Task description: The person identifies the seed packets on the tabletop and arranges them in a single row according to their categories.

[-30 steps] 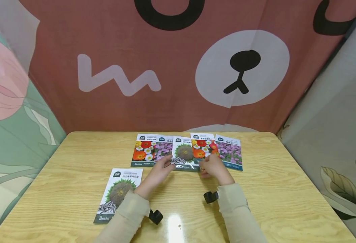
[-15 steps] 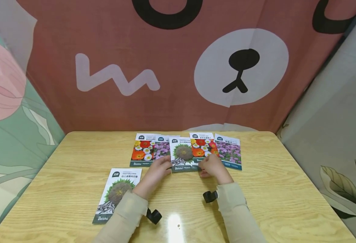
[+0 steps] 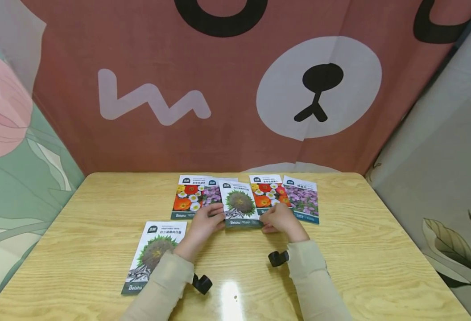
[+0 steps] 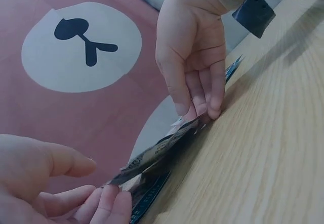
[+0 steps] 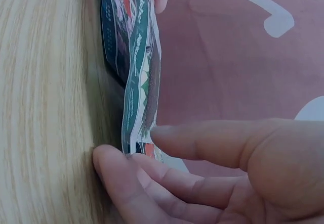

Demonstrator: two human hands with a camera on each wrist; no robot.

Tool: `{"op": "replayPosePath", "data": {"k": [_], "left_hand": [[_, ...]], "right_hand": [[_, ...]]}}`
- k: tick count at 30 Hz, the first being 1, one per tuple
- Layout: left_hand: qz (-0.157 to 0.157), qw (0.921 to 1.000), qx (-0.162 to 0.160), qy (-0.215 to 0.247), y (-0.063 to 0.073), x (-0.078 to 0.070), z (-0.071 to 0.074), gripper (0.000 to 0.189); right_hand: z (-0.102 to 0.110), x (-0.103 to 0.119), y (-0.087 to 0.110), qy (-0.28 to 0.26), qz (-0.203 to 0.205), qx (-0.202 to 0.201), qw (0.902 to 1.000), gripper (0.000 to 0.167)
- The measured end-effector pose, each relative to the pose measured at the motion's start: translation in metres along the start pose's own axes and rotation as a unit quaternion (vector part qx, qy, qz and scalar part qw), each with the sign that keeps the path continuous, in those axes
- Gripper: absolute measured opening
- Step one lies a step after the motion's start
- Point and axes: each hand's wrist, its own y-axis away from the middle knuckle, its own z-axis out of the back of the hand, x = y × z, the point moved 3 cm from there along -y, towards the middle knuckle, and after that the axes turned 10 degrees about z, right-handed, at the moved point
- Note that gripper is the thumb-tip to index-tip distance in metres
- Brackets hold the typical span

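A sunflower seed packet (image 3: pixel 240 203) is held slightly raised and tilted, its lower edge off the wood in the right wrist view. My right hand (image 3: pixel 280 221) pinches its lower right corner between thumb (image 5: pixel 174 140) and fingers. At its left edge is my left hand (image 3: pixel 204 225); its fingertips (image 4: pixel 109 198) touch the packet's edge from below, while its thumb (image 4: pixel 71 161) stands apart from it. A poppy packet (image 3: pixel 265 191) and a purple-flower packet (image 3: pixel 301 200) lie to the right. Another poppy packet (image 3: pixel 186 198) and a partly covered purple-flower packet (image 3: pixel 211 195) lie to the left.
A second sunflower packet (image 3: pixel 152 252) lies nearer on the wooden table (image 3: pixel 364 267), partly under my left forearm. A printed cloth backdrop (image 3: pixel 159 142) rises behind the table's far edge, with curtains on both sides.
The held sunflower packet has shifted a little left and tilted, uncovering more of the right poppy packet. My left hand has moved slightly left; its thumb no longer lies over the packet.
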Motion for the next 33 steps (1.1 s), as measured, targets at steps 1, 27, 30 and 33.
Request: {"op": "replayPosePath", "data": {"k": [1, 27, 30, 33], "left_hand": [[0.003, 1.0, -0.004, 0.004, 0.0, 0.0, 0.001, 0.038], [0.031, 0.9898, 0.104, -0.093, 0.014, -0.027, 0.033, 0.049], [0.024, 0.9844, 0.124, -0.123, 0.017, -0.031, 0.036, 0.049], [0.016, 0.98, 0.14, -0.141, 0.02, -0.036, 0.037, 0.049]], "right_hand": [[0.0, 0.0, 0.0, -0.003, -0.002, 0.005, 1.0, 0.012], [-0.005, 0.008, -0.002, -0.109, 0.026, 0.062, 0.9918, 0.034], [-0.006, 0.009, -0.004, -0.129, 0.031, 0.042, 0.9903, 0.034], [-0.007, 0.011, -0.006, -0.142, 0.044, 0.026, 0.9886, 0.035]]}}
